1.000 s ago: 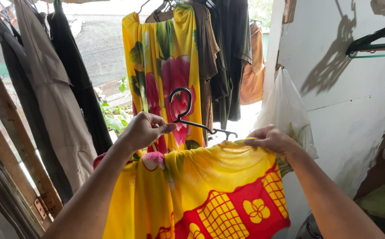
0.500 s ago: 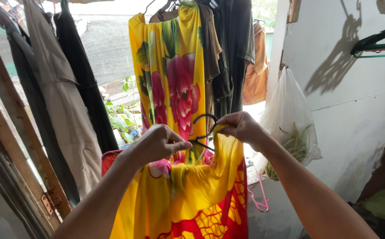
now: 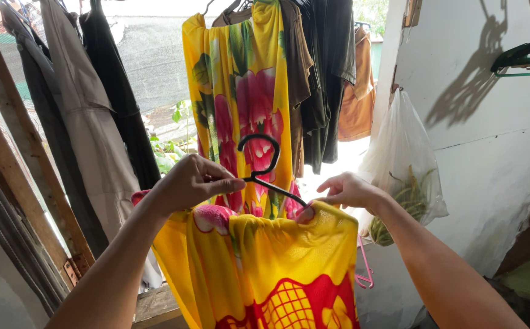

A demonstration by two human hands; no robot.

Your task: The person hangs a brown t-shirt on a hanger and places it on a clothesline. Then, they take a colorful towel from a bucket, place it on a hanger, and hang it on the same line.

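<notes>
A yellow cloth with red and pink flower print point(image 3: 271, 262) hangs over a black plastic hanger point(image 3: 265, 164) in front of me. My left hand point(image 3: 195, 183) grips the hanger near the base of its hook, fingers closed. My right hand point(image 3: 347, 190) pinches the cloth's top edge at the hanger's right arm. The hanger's hook stands upright between my hands; its lower bar is hidden by the cloth.
A second yellow flowered cloth point(image 3: 246, 79) hangs behind on a line with brown, dark and beige garments point(image 3: 88, 116). A clear plastic bag with green beans point(image 3: 405, 164) hangs on the white wall point(image 3: 496, 140). A pink hanger point(image 3: 365, 268) dangles below. Wooden frame point(image 3: 15, 183) at left.
My right hand moved out from the hook to the hanger's right side, spreading the cloth wider. The hanger's hook rose back into view; my left hand kept its grip.
</notes>
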